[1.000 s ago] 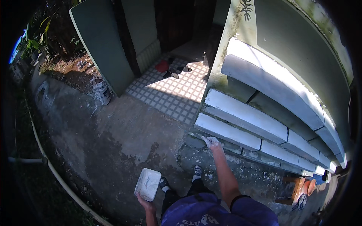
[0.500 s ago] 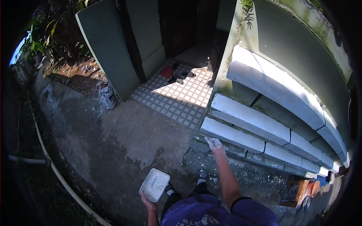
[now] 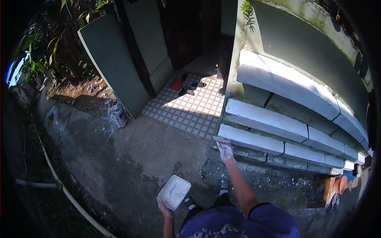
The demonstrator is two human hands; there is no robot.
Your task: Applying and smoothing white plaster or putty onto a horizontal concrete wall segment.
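Note:
My left hand [image 3: 166,210] grips the rim of a white rectangular tub [image 3: 174,192], whose inside is coated with white paste. My right hand [image 3: 226,150], smeared white, is closed on a putty knife [image 3: 221,139]; its flat, wide blade shows just beyond my fingers, and the handle is hidden in my palm. The blade is at the left end of the lowest white-coated ledge [image 3: 254,140] on the wall, close to its front edge. Whether it touches the surface I cannot tell.
Further white ledges [image 3: 270,121] run along the wall to the right. Ahead, a tiled doorway floor [image 3: 194,105] holds shoes. A white bucket [image 3: 118,115] stands by the doorway wall. A wooden stool [image 3: 327,192] is at the right, and a pale pipe [image 3: 71,202] runs along the left.
My right hand has moved up slightly and turned, so the putty knife's blade now shows. The tub has shifted a little to the right in view as the camera view moved.

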